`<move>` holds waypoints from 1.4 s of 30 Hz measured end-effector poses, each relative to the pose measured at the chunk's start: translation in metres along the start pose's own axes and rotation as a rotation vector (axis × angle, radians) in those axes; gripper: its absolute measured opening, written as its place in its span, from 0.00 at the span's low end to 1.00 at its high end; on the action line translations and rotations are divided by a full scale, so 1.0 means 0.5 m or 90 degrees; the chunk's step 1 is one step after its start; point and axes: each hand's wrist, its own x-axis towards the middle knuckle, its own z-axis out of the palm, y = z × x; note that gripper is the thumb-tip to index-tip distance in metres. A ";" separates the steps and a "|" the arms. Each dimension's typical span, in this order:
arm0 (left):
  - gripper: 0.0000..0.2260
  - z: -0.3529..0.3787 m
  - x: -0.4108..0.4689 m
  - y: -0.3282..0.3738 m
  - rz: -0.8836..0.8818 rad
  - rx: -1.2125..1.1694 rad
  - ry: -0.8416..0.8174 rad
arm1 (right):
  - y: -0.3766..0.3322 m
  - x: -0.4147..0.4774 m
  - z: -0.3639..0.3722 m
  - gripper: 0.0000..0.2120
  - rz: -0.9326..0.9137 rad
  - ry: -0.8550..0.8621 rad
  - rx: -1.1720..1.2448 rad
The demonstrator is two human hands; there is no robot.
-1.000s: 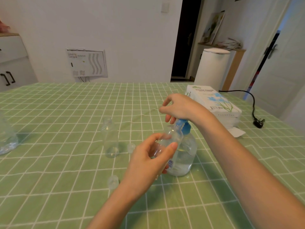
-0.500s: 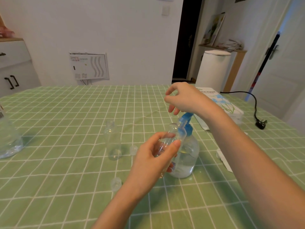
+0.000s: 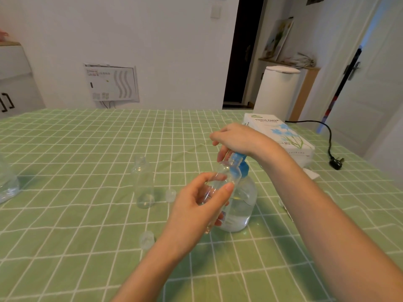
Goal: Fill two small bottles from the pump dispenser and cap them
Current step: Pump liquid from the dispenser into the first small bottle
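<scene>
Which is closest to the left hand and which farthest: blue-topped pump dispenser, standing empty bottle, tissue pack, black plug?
1. Clear pump dispenser with blue top, just behind the left hand.
2. Small clear plastic bottle, standing uncapped to the left.
3. White tissue pack with blue flowers, far right.
4. Black plug, farther right still.

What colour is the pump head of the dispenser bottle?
Blue. The pump head shows best in the head view, just under the right hand.
</scene>
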 end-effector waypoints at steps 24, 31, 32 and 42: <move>0.15 -0.003 0.001 0.003 -0.011 0.001 0.002 | -0.005 0.001 -0.001 0.19 -0.003 0.007 -0.005; 0.17 -0.004 -0.004 -0.003 -0.019 0.018 0.015 | 0.012 0.006 0.017 0.18 0.004 0.001 -0.013; 0.17 -0.004 -0.005 -0.004 -0.020 0.021 0.015 | 0.013 0.007 0.020 0.19 0.003 0.000 -0.011; 0.16 0.000 -0.001 0.004 -0.016 0.012 0.013 | 0.003 0.001 0.007 0.20 -0.025 0.019 -0.007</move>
